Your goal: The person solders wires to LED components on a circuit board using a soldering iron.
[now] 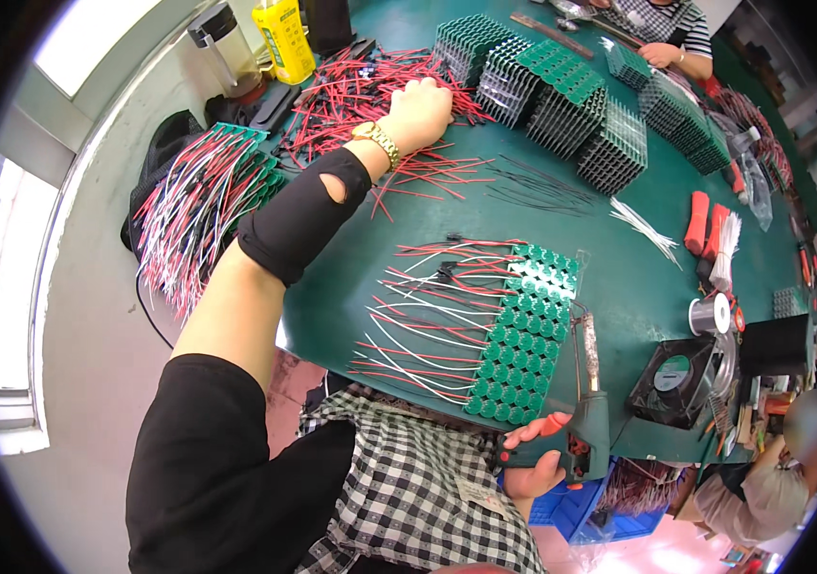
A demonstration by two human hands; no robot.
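Observation:
My left hand (420, 111) reaches over a heap of red wires (332, 110) with black ends, its fingers curled down among them; the fingertips are hidden, so what they grip cannot be made out. Low on the right, my right hand (535, 459) is wrapped round the handle of a green soldering gun (588, 435), its metal tip pointing away from me beside a panel of green round circuit boards (523, 335). The panel lies flat near the table's front edge. Red and white wires (437, 325) fan out leftward from its left side.
Stacked green board panels (562, 81) stand at the back. Wired boards (212, 187) lie at the left. Black wires (542, 187), white wires (646, 228), a solder spool (710, 314) and a fan (672, 383) are farther right. A yellow bottle (284, 40) stands behind. Two other people sit nearby.

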